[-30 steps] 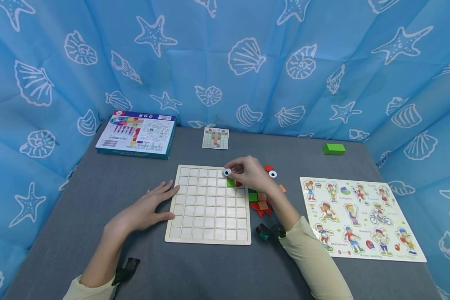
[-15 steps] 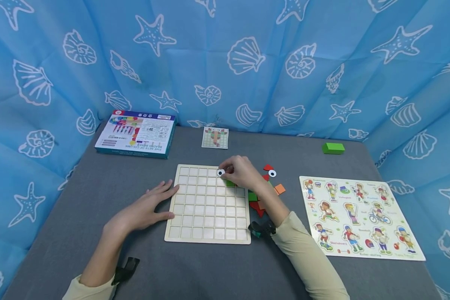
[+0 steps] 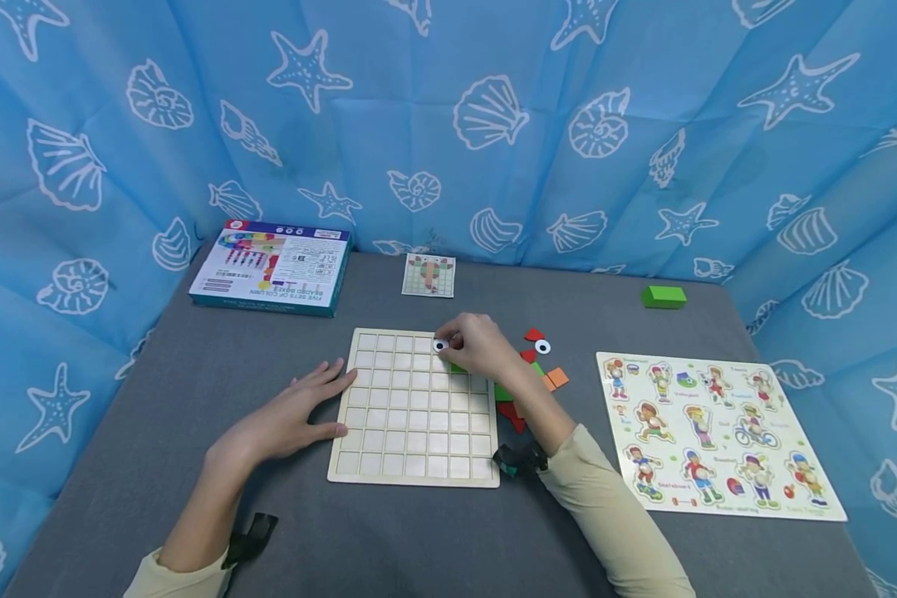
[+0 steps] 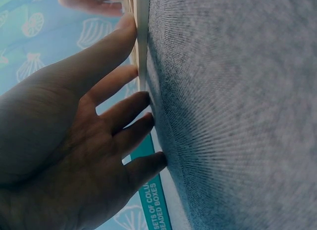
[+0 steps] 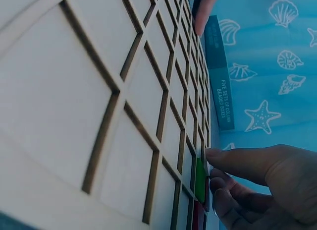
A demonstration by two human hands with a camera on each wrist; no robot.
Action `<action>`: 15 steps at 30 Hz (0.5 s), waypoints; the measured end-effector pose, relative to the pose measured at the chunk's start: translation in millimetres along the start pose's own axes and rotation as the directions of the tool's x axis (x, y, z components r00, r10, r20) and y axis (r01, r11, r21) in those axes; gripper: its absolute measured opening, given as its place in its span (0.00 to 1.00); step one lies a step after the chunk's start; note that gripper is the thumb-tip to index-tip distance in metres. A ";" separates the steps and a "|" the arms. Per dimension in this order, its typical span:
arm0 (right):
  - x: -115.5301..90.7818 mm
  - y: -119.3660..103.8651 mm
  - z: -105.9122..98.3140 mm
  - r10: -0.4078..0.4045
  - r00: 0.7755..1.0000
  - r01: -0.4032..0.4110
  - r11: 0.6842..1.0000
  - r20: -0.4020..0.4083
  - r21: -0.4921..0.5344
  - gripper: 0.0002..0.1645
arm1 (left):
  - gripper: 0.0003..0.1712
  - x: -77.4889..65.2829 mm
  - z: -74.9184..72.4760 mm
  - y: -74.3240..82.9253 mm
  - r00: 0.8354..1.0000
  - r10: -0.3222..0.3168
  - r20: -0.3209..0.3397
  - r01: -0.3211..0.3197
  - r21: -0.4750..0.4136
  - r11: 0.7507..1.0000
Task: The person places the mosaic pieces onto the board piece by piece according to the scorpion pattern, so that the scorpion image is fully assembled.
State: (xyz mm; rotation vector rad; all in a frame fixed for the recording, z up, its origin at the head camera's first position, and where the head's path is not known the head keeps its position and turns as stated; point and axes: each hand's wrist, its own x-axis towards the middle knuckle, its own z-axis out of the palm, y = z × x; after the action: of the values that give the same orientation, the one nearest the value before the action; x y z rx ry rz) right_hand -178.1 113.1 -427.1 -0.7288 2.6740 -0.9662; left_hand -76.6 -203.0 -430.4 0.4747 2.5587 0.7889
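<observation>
White eye disc [image 3: 439,345] in a pinch between right fingers [image 3: 456,325], left fingers [image 3: 336,385] nearly straight.

Beige sleeves [image 3: 615,517], black wrist straps [image 3: 251,540]

right hand [image 3: 478,345]: shifted, together with white eye disc [image 3: 439,345], slightly toward the counter's [image 3: 389,540] left edge, along far side of grid board [image 3: 414,420].
orange square [image 3: 559,377], right of forearm [image 3: 541,407]: earlier mostly covered, now exposed.
red pieces [image 3: 512,415], nearer counter's front edge: now more covered.
</observation>
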 end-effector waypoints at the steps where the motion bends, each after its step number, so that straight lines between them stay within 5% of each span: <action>1: -1.3 1.0 -0.1 -0.006 1.000 0.006 1.000 -0.005 0.006 0.16 | 0.49 0.0 0.1 0.1 1.000 0.000 0.000 0.000 0.001 1.000; 15: -38.1 24.4 -18.1 0.102 0.988 -0.082 0.983 -0.119 0.162 0.15 | 0.49 0.2 1.0 0.2 1.000 -0.006 -0.007 0.006 0.008 1.000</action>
State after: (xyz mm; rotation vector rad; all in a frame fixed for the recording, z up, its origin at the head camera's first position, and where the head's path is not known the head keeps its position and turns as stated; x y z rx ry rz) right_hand -161.1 158.8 -428.0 -0.5218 2.6710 -1.2194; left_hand -76.3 -202.3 -431.1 0.4677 2.5691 0.7804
